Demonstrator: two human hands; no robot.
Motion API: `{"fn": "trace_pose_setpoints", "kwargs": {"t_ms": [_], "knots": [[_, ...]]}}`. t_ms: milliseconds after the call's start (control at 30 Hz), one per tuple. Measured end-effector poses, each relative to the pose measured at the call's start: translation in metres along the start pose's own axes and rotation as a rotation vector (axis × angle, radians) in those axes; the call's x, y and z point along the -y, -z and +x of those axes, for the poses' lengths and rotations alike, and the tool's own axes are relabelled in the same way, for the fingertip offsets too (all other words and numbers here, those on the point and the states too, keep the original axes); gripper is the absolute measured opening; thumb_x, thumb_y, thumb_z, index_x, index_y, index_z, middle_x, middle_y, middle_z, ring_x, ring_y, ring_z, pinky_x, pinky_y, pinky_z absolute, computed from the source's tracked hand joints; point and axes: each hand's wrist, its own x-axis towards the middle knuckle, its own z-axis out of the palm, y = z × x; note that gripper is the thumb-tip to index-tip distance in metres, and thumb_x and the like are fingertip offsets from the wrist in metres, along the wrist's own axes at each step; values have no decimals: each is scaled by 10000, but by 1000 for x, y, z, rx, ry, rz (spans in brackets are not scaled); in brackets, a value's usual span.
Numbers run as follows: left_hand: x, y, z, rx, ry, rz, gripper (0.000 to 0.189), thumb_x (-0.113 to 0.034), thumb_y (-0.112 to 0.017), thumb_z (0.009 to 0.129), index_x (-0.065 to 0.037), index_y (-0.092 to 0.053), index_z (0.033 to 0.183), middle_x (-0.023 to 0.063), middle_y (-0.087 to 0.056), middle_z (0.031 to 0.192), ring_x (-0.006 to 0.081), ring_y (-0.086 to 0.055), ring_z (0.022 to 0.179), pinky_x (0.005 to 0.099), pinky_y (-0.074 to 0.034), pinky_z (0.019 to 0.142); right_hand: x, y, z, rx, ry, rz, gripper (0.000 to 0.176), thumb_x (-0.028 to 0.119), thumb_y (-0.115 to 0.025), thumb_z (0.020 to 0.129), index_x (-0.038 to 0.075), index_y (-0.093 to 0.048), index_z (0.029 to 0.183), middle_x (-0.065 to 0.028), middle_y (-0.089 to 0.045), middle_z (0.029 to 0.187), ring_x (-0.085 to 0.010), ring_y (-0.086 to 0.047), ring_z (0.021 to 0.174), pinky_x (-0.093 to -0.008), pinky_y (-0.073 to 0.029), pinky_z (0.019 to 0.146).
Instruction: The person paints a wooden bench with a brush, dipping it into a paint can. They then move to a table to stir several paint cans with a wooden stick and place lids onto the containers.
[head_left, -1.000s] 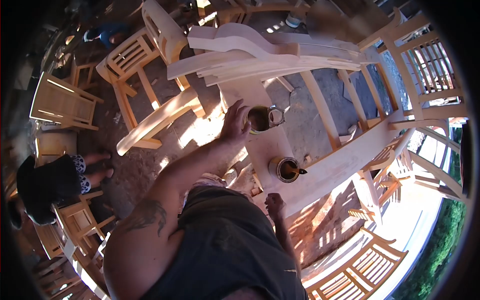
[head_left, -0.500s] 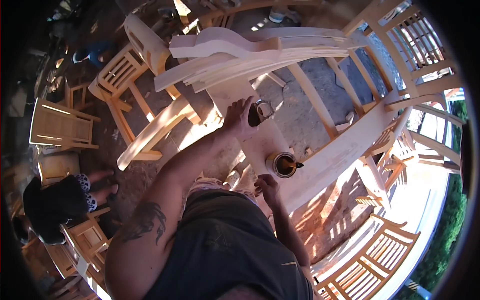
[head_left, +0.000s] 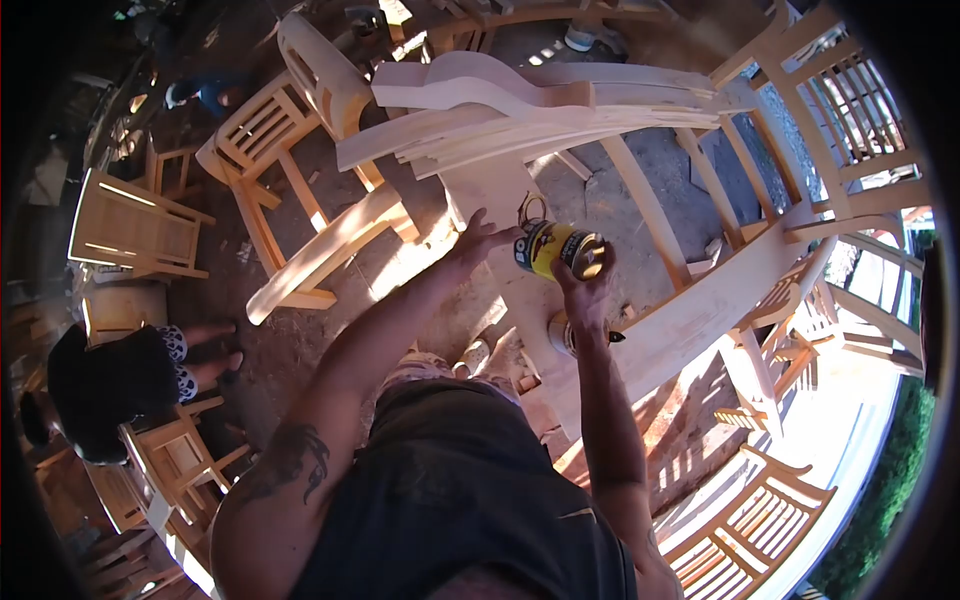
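The person is holding a yellow can (head_left: 553,247) tipped on its side in the air above a pale plank (head_left: 495,190). The right hand (head_left: 587,292) is gripping the can from below at its shiny round end, fingers curled around the rim. The left hand (head_left: 478,240) is pressing against the other, darker end with open fingers, not closing around it. A thin wire handle (head_left: 530,210) is looping up from that end. Just under the right wrist a second can (head_left: 558,335) is standing on the plank, largely hidden by the forearm, with a dark stick (head_left: 606,338) poking out to one side. Beyond the hands, a stack of curved wooden pieces (head_left: 520,115) is lying across the far end of the plank, crowding the space behind the can. A long beam (head_left: 700,310) is running slantwise beside the right arm. Unfinished chairs are standing all around: one (head_left: 270,130) off to the left, a slatted one (head_left: 860,110) at the upper right. Another person (head_left: 100,385) in dark clothing is crouching well apart on the left.
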Motion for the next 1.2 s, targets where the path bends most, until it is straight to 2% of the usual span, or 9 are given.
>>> {"fn": "trace_pose_setpoints", "kwargs": {"t_ms": [167,200,367,500,633,767,900,1000,1200], "knots": [[54,69,-20,-289,-35,158,1158,-576,-845,841,-35,-242,1669,281,-406,1636,386,-426,1510,482,-361,1222,-47,-51,26,-33,244,-507,1125,314,-907,668,-15,-295,1553,-296,-431,1433,-494,-520,1285,-574,-473,1096],[77,88,-20,-350,-15,275,1041,-531,-838,857,-26,-343,1621,268,-521,1532,352,-559,1375,445,-484,1102,-49,-60,29,-14,261,-572,1120,316,-908,672,-11,-298,1552,-296,-428,1436,-495,-520,1286,-577,-474,1092],[136,146,-52,-385,110,209,780,-375,-795,930,29,-483,1520,184,-654,1315,246,-668,1094,365,-553,865,-22,-51,30,-86,251,-443,1127,324,-922,666,-2,-306,1551,-310,-443,1424,-500,-529,1265,-580,-487,1067],[173,161,-49,-381,65,398,619,-367,-767,941,35,-615,1385,142,-730,1107,240,-691,1023,368,-560,892,-2,-29,32,-5,139,-477,1143,334,-930,651,-21,-317,1547,-310,-476,1392,-491,-527,1269,-562,-483,1079],[170,141,-53,-333,-9,500,644,-420,-789,909,27,-662,1354,214,-716,1326,327,-682,1232,413,-524,1062,-4,-12,37,-46,114,-455,1162,357,-933,645,-67,-333,1546,-293,-485,1404,-459,-522,1306,-553,-465,1102],[156,115,-46,-248,-121,416,684,-423,-795,928,36,-610,1401,211,-704,1315,311,-660,1258,410,-507,1100,12,7,34,-139,-13,-82,1029,400,-905,754,-52,-398,1527,-220,-540,1404,-366,-593,1247,-477,-557,983],[63,48,-61,-146,-121,52,773,-424,-808,951,-3,-497,1519,203,-621,1425,304,-611,1323,441,-502,1103,1,18,36,85,-307,682,713,523,-682,983,100,-472,1517,-124,-646,1340,-302,-671,1154,-477,-583,873],[13,6,-47,26,-206,-72,835,-413,-827,944,-12,-424,1555,215,-555,1496,310,-564,1385,458,-485,1135,-3,-7,21,359,-342,1075,704,598,-613,993,132,-487,1505,-146,-647,1365,-320,-670,1187,-498,-585,885],[-41,-45,-28,197,-412,-501,727,-39,-889,824,-32,-511,1446,127,-702,1311,237,-679,1234,408,-574,1055,-8,-55,2,494,-504,1086,758,623,-582,1017,140,-430,1581,-176,-541,1517,-415,-632,1270,-566,-516,1059]]}}
